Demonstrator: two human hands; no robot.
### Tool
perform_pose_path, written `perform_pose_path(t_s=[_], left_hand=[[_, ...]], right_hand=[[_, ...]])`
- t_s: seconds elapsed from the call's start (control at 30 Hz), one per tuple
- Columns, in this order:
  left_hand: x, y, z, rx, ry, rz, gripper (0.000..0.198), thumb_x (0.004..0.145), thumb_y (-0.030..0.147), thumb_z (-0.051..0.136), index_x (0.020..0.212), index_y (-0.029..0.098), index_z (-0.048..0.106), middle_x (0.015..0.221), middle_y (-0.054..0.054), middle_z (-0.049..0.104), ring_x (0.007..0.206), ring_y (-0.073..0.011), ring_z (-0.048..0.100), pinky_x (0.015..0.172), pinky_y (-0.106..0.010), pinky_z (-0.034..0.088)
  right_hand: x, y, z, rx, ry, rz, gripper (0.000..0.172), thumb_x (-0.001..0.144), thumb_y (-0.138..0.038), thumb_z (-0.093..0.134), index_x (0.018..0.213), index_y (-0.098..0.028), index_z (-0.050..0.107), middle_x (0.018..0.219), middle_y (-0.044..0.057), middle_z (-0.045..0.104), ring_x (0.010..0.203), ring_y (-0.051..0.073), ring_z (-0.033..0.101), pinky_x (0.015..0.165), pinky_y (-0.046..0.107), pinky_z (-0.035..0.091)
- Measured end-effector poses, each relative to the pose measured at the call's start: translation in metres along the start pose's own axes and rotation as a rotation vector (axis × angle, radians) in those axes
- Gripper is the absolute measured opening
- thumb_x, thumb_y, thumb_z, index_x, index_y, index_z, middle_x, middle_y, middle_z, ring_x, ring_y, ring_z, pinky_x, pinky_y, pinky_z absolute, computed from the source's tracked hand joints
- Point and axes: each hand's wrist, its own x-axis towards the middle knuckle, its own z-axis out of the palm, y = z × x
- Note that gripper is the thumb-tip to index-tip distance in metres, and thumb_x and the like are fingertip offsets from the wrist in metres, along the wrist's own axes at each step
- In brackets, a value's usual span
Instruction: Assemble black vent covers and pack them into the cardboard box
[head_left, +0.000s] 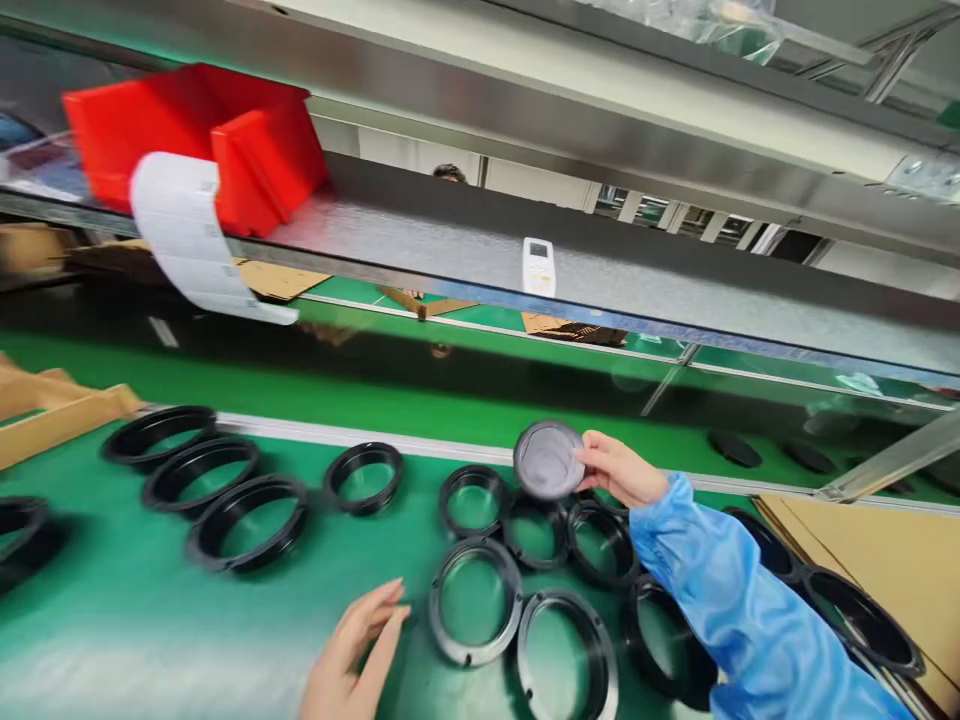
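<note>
My right hand (619, 468), in a blue sleeve, pinches the edge of a round dark grey disc (549, 460) and holds it tilted above a cluster of black rings. Below it in the head view lie two wider rings, one a grey-rimmed ring (444, 597) and another flanged ring (604, 640). A smaller black ring (448, 500) sits behind them. My left hand (356, 655) hovers at the bottom middle, fingers apart, thumb and fingertips curved, with nothing in it. Part of the cluster is hidden behind my right hand and sleeve.
More black rings (292, 510) lie at left on the green table (330, 590). A metal shelf (420, 240) crosses above, bearing a red bin (262, 160) and a white remote (539, 265). Cardboard (847, 560) lies at right. A cardboard divider (71, 415) stands at left.
</note>
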Motion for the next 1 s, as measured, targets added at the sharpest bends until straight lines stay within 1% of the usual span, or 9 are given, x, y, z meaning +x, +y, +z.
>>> perform_pose_path(t_s=[0.13, 0.27, 0.37, 0.43, 0.5, 0.67, 0.73, 0.87, 1.0], left_hand=[[-0.005, 0.029, 0.003, -0.465, -0.193, -0.228, 0.053, 0.072, 0.056, 0.079, 0.11, 0.02, 0.068, 0.108, -0.009, 0.071, 0.105, -0.0282, 0.066, 0.091, -0.037, 0.056], [-0.026, 0.044, -0.003, -0.752, -0.695, -0.584, 0.058, 0.087, 0.061, 0.064, 0.117, 0.012, 0.067, 0.113, -0.015, 0.07, 0.102, -0.0291, 0.068, 0.076, -0.032, 0.056], [-0.047, 0.038, -0.011, -0.883, -1.042, -0.78, 0.077, 0.089, 0.075, 0.048, 0.127, 0.009, 0.063, 0.117, -0.02, 0.069, 0.105, -0.0374, 0.067, 0.076, -0.042, 0.057], [-0.058, 0.03, -0.018, -0.966, -1.148, -0.787, 0.082, 0.089, 0.078, 0.042, 0.133, 0.011, 0.06, 0.125, -0.022, 0.065, 0.112, -0.0433, 0.063, 0.078, -0.051, 0.058], [-0.062, 0.022, -0.025, -1.053, -1.129, -0.724, 0.085, 0.09, 0.079, 0.037, 0.135, 0.01, 0.058, 0.134, -0.022, 0.06, 0.123, -0.0459, 0.056, 0.084, -0.057, 0.056], [-0.054, 0.007, -0.049, -1.247, -0.999, -0.388, 0.073, 0.096, 0.071, 0.032, 0.142, 0.017, 0.053, 0.147, -0.013, 0.05, 0.142, -0.0397, 0.036, 0.112, -0.071, 0.029], [-0.051, 0.005, -0.056, -1.287, -0.955, -0.271, 0.072, 0.097, 0.071, 0.03, 0.144, 0.021, 0.05, 0.152, -0.011, 0.044, 0.145, -0.0379, 0.032, 0.115, -0.072, 0.02], [-0.053, 0.003, -0.058, -1.29, -0.865, -0.199, 0.08, 0.091, 0.079, 0.029, 0.146, 0.025, 0.048, 0.156, -0.011, 0.037, 0.147, -0.0374, 0.028, 0.119, -0.067, 0.016], [-0.058, -0.004, -0.052, -1.317, -0.838, -0.136, 0.076, 0.094, 0.075, 0.029, 0.144, 0.022, 0.052, 0.151, -0.008, 0.046, 0.144, -0.0295, 0.035, 0.124, -0.048, 0.019]], right_hand=[[-0.056, -0.001, 0.082, 0.025, -0.459, 0.09, 0.046, 0.074, -0.048, 0.083, 0.083, -0.022, 0.045, 0.067, -0.007, 0.053, 0.052, 0.008, 0.05, 0.048, 0.016, 0.044], [-0.077, -0.001, 0.145, -0.132, -0.852, 0.14, 0.042, 0.081, -0.05, 0.075, 0.097, -0.022, 0.048, 0.073, -0.007, 0.054, 0.051, 0.007, 0.047, 0.045, 0.015, 0.039], [-0.077, 0.005, 0.18, -0.434, -0.984, -0.094, 0.024, 0.091, -0.038, 0.066, 0.1, -0.02, 0.052, 0.082, -0.003, 0.057, 0.062, 0.01, 0.055, 0.057, 0.021, 0.048], [-0.076, 0.011, 0.198, -0.657, -0.911, -0.344, 0.012, 0.094, -0.029, 0.063, 0.096, -0.018, 0.058, 0.091, 0.001, 0.06, 0.078, 0.014, 0.06, 0.074, 0.026, 0.052], [-0.079, 0.018, 0.209, -0.812, -0.736, -0.507, 0.008, 0.094, -0.025, 0.064, 0.098, -0.018, 0.062, 0.102, 0.005, 0.061, 0.096, 0.019, 0.061, 0.089, 0.032, 0.051], [-0.107, 0.044, 0.218, -0.82, -0.057, -0.687, 0.017, 0.101, -0.025, 0.051, 0.112, -0.019, 0.063, 0.127, 0.012, 0.056, 0.123, 0.026, 0.051, 0.104, 0.044, 0.046], [-0.123, 0.062, 0.221, -0.719, 0.089, -0.709, 0.02, 0.103, -0.024, 0.046, 0.108, -0.021, 0.065, 0.125, 0.01, 0.057, 0.121, 0.025, 0.051, 0.103, 0.043, 0.046], [-0.148, 0.101, 0.236, -0.689, 0.104, -0.712, 0.027, 0.104, -0.025, 0.045, 0.123, -0.027, 0.064, 0.137, 0.01, 0.048, 0.129, 0.027, 0.043, 0.102, 0.045, 0.047], [-0.156, 0.123, 0.253, -0.754, 0.085, -0.701, 0.041, 0.104, -0.026, 0.042, 0.145, -0.027, 0.049, 0.151, 0.01, 0.033, 0.138, 0.031, 0.028, 0.111, 0.054, 0.04]])
